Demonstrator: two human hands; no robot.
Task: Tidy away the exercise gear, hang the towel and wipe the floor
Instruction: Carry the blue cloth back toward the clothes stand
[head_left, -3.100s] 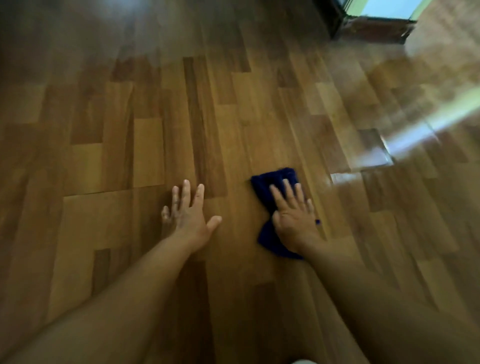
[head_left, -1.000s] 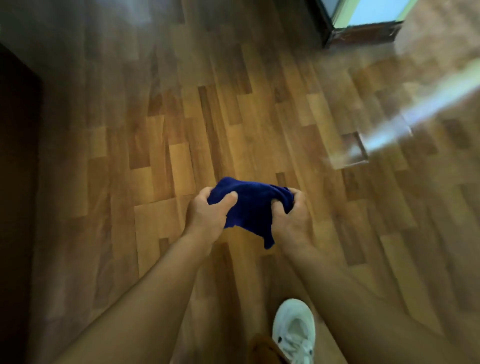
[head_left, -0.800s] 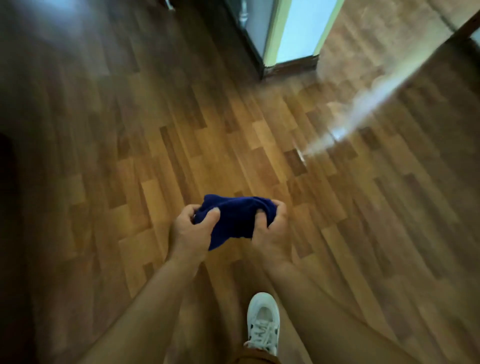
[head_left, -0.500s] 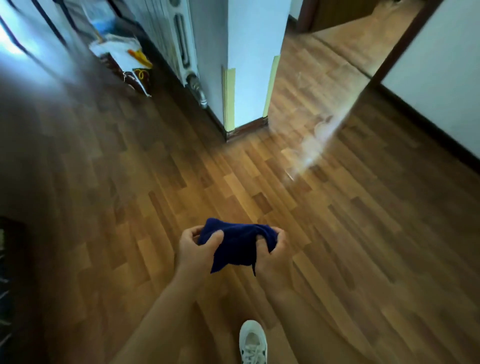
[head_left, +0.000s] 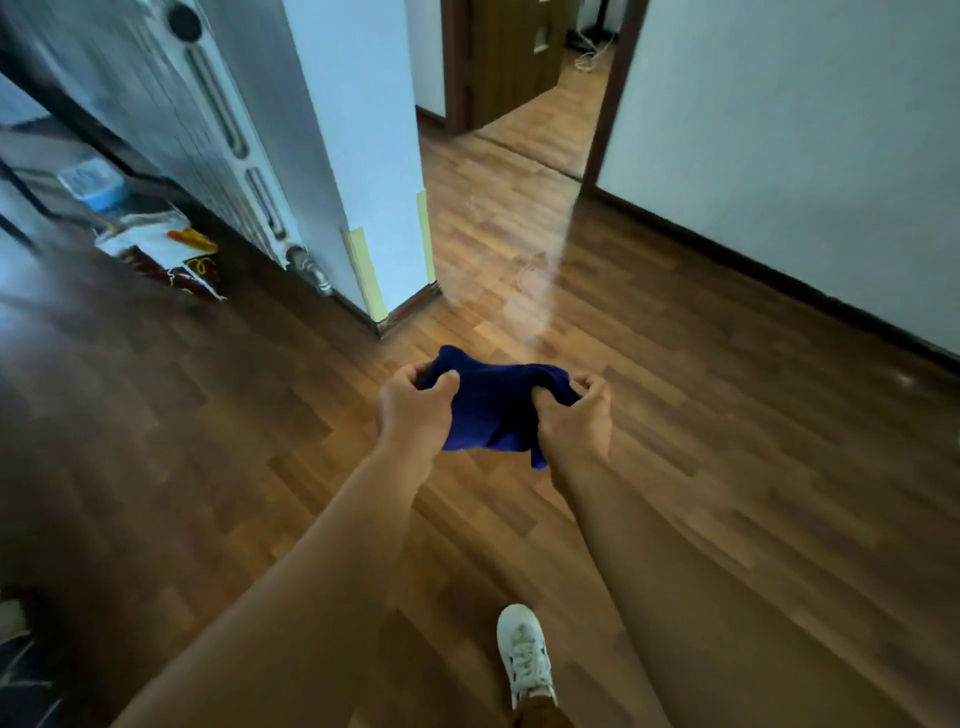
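Cloth (head_left: 491, 410), dark blue, bunched and slack between both hands in front of the body, well above the floor (head_left: 727, 493), off it probably for folding or carrying. Left hand (head_left: 413, 410) pinching one end, right hand (head_left: 574, 421) curled round the other. Beyond, wall corner (head_left: 384, 218), then open doorway (head_left: 535, 93).

White radiator (head_left: 218, 135), white shoe (head_left: 524, 654), open doorway (head_left: 535, 67), bags (head_left: 156, 244)
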